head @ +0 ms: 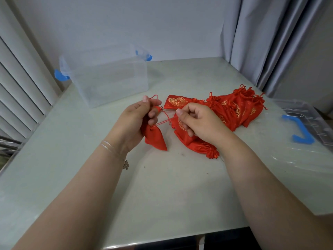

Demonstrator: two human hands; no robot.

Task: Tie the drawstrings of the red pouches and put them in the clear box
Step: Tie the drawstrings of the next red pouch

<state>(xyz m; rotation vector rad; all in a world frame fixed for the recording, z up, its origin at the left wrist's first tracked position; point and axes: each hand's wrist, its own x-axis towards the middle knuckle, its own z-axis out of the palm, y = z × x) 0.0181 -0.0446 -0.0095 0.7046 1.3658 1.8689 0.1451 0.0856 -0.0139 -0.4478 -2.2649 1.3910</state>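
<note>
table (180, 177) | box (110, 78) upper left, looks empty | pile (234, 109) centre right | pouch (155, 139) mid-frame: soft, light; grip neck | left hand (138, 120), right hand (196, 121) each pinch thin, likely slippery cord (163, 122)

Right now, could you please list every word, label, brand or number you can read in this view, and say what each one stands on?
None: no readable text shows anywhere.
The red pouches bear gold round motifs, too small and blurred to read as characters.
The clear box and the lid at right show only blue clips, no label.
The bracelet charm is too small to tell.
</note>
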